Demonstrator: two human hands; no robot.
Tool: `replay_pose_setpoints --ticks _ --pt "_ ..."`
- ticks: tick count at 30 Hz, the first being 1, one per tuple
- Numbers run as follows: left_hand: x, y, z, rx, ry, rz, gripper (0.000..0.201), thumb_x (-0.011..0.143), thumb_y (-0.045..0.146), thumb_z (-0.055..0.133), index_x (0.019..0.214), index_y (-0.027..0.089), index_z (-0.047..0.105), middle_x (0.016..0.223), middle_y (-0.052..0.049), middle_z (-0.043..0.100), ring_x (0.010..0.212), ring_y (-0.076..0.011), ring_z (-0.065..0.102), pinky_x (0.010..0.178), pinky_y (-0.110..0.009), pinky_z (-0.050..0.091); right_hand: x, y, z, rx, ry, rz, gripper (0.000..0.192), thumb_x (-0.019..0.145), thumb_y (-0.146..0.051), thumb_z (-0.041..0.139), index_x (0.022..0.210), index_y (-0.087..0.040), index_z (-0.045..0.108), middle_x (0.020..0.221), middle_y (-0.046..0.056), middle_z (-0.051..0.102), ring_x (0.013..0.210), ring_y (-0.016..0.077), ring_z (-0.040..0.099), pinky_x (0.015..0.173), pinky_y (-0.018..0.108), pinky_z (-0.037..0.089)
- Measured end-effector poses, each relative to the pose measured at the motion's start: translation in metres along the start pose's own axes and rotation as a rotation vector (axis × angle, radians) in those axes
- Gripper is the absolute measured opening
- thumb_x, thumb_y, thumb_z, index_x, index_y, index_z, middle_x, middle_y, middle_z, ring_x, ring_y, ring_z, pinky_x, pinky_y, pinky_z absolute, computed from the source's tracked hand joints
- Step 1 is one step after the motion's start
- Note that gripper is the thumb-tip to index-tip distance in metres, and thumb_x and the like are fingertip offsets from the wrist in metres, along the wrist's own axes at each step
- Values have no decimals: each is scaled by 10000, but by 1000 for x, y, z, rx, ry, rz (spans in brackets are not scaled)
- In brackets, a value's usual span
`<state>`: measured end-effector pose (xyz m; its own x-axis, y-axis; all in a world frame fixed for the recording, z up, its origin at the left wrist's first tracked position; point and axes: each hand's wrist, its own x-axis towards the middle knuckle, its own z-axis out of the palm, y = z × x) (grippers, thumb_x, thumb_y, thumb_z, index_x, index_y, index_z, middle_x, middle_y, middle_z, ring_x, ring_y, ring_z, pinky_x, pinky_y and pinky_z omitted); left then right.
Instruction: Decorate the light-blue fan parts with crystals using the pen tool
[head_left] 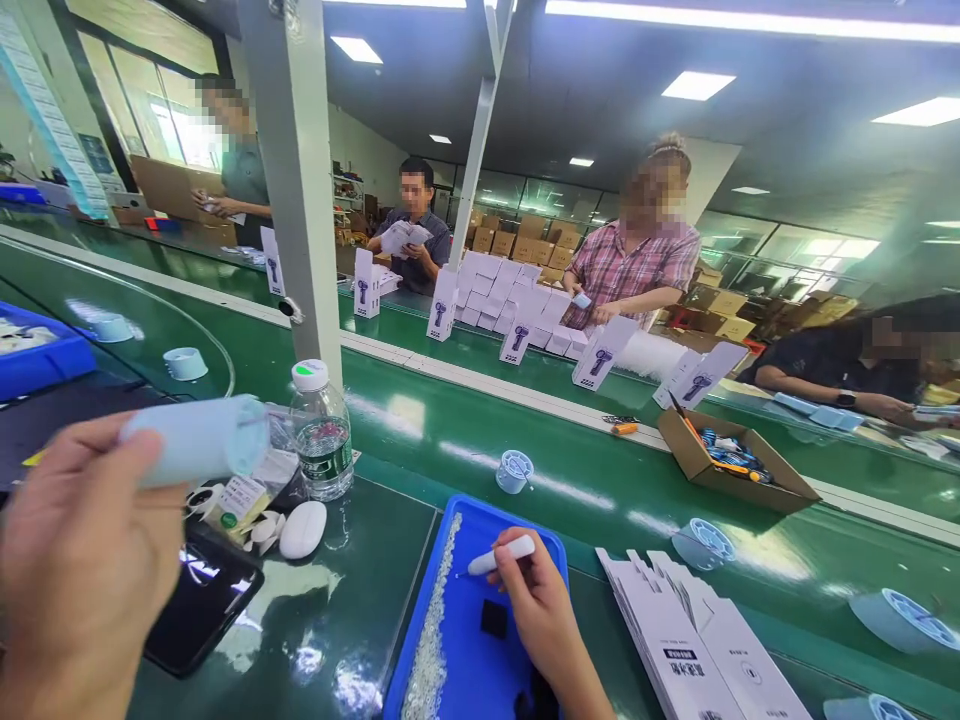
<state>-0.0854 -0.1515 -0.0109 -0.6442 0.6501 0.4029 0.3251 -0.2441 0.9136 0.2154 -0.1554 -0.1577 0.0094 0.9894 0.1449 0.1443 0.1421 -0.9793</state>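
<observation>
L hand (79, 570) grips pale-blue cylinder (196, 440), raised left of blue tray (540, 540). R hand (536, 610) pinches white pen tool (501, 555) over tray; small-parts strip (435, 620) inside looks mostly unpicked, so prob. early.

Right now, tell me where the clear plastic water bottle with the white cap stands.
The clear plastic water bottle stands left of centre on the green bench, at the grey pillar's foot, just right of the pale blue cylinder in the left hand.

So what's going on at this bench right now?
A person at a green conveyor line holds a pale blue cylinder in the left hand. The right hand holds a white pen-like tool over a blue tray of tiny pale bits. Across the belt, other people handle white boxes.
</observation>
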Motion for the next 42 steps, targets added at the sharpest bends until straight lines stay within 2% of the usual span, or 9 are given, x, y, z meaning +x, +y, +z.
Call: replay_pose_setpoints --ticks 3,6,8,11,18,21,26,33,42 --pt "-29 2 18 -106 -259 -1 99 801 352 514 787 267 561 852 4 573 698 -166 505 587 -310 413 0 -2 0 -16 8 -8 262 890 -485 507 879 -227 551 768 3 556 653 164 568 625 277 475" --pt "-42 6 36 -123 -566 93 199 827 361 516 670 241 534 840 -15 543 741 -174 507 637 -307 438 -1 -2 1 -1 11 -9 274 880 -501 512 880 -231 558 778 14 571 655 175 575 598 284 482" --pt "-43 10 47 -123 -670 108 223 842 376 489 670 238 523 804 -25 532 734 -178 498 643 -308 437 -1 -2 1 7 8 -3 279 871 -507 523 886 -232 563 778 19 579 650 181 575 584 288 483" --pt "-38 15 65 -178 -736 14 224 833 398 486 693 226 517 750 -21 521 670 -160 469 603 -289 424 -1 -2 1 -20 6 -4 276 873 -506 520 869 -233 556 755 17 567 642 180 560 583 285 475" --pt "-31 29 113 -397 -753 -292 236 745 355 552 635 199 413 674 19 417 626 -114 408 555 -232 377 -1 -8 -3 -290 10 -154 243 892 -416 518 738 -228 504 666 -8 495 585 150 459 566 258 399" --pt "-28 38 133 -536 -758 -373 300 724 334 592 606 194 354 656 26 370 603 -97 391 543 -222 370 0 -7 -4 -256 61 -197 212 896 -407 515 798 -220 542 753 21 559 674 167 529 637 275 436" --pt "-27 45 156 -678 -766 -449 311 713 359 657 650 190 403 696 10 459 643 -105 470 573 -238 399 1 0 -6 -154 92 -158 195 911 -402 501 884 -219 561 872 48 588 745 180 573 686 307 477" --pt "-33 38 173 -717 -726 -562 251 712 309 671 692 181 456 721 -2 524 661 -109 515 588 -248 410 3 4 -5 -186 92 -129 201 917 -400 494 918 -214 573 905 60 611 757 188 598 695 321 499" --pt "-27 28 179 -627 -775 -489 238 714 332 665 710 184 478 726 11 524 655 -102 497 576 -236 388 1 11 -10 -261 145 -188 170 916 -371 501 965 -218 556 896 34 612 726 165 613 689 318 504"
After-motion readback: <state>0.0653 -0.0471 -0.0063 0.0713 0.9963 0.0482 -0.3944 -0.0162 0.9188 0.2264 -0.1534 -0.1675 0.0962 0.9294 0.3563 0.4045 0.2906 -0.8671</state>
